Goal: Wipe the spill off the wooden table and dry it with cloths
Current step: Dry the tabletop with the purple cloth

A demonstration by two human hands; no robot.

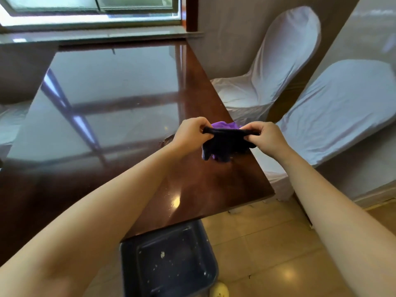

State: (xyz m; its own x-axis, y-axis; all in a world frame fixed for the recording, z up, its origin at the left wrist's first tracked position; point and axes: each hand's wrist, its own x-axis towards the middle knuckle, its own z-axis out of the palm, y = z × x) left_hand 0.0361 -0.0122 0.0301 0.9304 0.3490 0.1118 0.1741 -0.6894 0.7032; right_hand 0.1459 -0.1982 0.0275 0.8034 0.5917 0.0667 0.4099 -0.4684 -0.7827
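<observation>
I hold a dark cloth (227,143) stretched between both hands, just above the right edge of the glossy wooden table (120,99). My left hand (190,131) pinches its left corner and my right hand (263,133) pinches its right corner. The cloth hangs down, and its lower end is close to the tabletop. A purple cloth (225,125) shows behind the dark one, mostly hidden by it. A wet patch (166,140) glistens on the table just left of my left hand. Small droplets (171,202) speckle the near corner of the table.
A dark plastic bin (169,260) stands on the tiled floor below the table's near corner. Two chairs in white covers (276,67) (342,108) stand to the right of the table. A window (90,9) lies beyond the far edge.
</observation>
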